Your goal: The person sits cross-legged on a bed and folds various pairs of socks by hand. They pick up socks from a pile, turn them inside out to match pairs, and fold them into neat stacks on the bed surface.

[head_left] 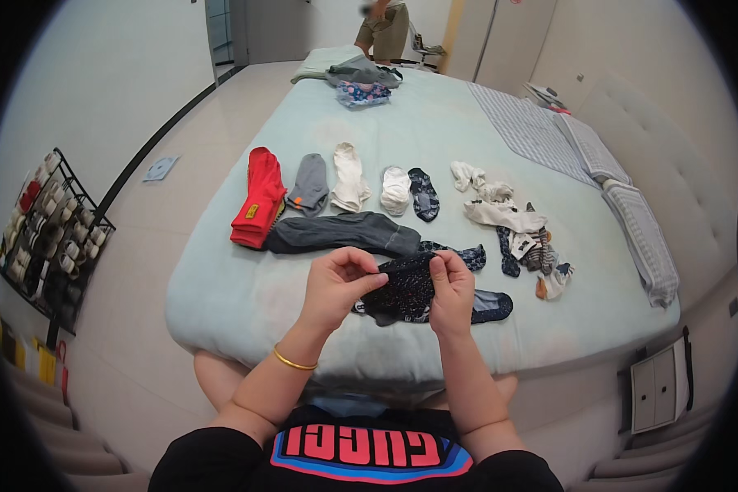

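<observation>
Between my two hands a black speckled sock (410, 289) is stretched by its upper edge, above the near part of the bed. My left hand (336, 285) pinches one side of it, and my right hand (453, 293) grips the other with the thumb on top. Beside my right hand lies a dark patterned sock (494, 306). Another dark patterned sock (467, 256) shows partly behind the fingers. Just beyond are long dark grey socks (344, 233), then a row: red socks (258, 197), grey socks (309, 184), white socks (349, 180), short white socks (395, 191) and black patterned socks (424, 195).
A loose heap of mixed socks (512, 217) lies to the right on the bed (320, 336). Folded quilted bedding (640, 238) lines the right edge. Farther off are a floral bundle (362, 93) and a standing person (383, 33). A shoe rack (53, 238) stands left.
</observation>
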The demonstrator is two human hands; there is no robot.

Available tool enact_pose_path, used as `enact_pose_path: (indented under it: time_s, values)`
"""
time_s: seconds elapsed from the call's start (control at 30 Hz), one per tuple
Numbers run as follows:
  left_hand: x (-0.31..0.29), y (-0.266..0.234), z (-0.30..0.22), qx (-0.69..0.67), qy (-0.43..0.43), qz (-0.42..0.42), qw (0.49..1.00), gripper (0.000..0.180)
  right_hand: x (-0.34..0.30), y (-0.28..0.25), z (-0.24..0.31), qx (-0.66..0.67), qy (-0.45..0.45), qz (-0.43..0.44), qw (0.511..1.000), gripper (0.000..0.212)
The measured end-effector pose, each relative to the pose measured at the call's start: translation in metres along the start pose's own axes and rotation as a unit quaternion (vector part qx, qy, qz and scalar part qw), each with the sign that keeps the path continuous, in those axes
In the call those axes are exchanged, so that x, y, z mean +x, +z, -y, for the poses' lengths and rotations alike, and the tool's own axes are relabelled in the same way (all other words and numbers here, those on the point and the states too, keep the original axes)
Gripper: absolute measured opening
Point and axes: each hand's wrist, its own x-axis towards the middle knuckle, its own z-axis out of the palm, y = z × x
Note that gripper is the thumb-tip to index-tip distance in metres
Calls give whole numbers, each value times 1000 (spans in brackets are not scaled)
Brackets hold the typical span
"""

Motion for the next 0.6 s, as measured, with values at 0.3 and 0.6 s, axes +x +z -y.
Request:
enact_pose_path:
  time_s: [0.3,0.6]
  values:
    - [-2,17,-16,212,176,-48,960,9,0,9,16,44,45,65,996,19]
    - [-2,23,-11,329,166,-23,929,15,-6,11,10,25,11,82,996,19]
